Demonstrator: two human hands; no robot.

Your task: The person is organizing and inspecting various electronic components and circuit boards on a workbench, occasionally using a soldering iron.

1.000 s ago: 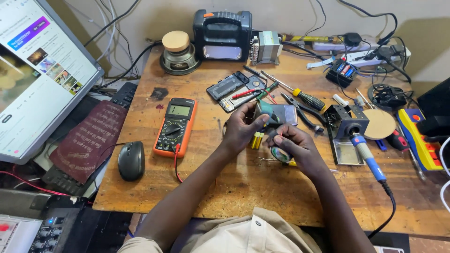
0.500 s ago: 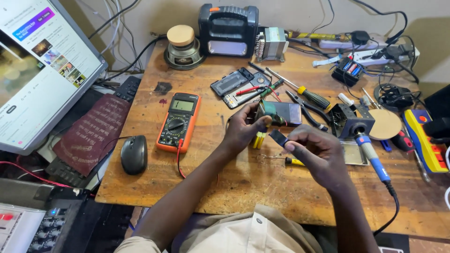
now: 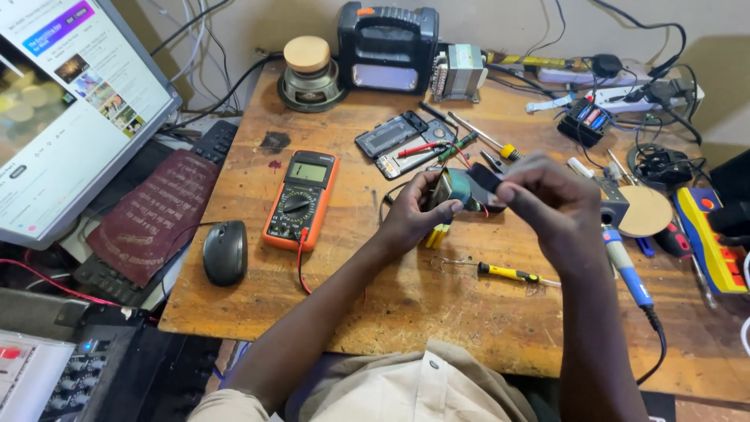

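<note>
Nearest the camera, a yellow-handled screwdriver (image 3: 506, 273) lies flat on the wooden worktop (image 3: 406, 312), untouched, just below the raised hands.

Above it, both hands are lifted clear of the worktop and meet over a small teal-grey module (image 3: 457, 187). The left hand (image 3: 414, 211) is closed around the module's left end, thumb and fingers wrapped about it. The right hand (image 3: 547, 195) is closed in a pinch on a small black part (image 3: 484, 178) at the module's upper right corner. Whether the black part is attached to the module or only pressed against it cannot be determined. A thin red wire appears to run under the module.

Judged progress: the work looks to be at mid-stage. The module is in hand and being handled at one corner; no tool is engaged. Nothing visible indicates a finished assembly.

A small yellow component (image 3: 437, 234) lies on the worktop directly beneath the left hand.

Further back, an orange multimeter (image 3: 301, 199) lies to the left, and an opened phone (image 3: 394, 137) with red and green probes lies behind the hands. A blue-handled soldering iron (image 3: 625, 266) rests at the right.
</note>
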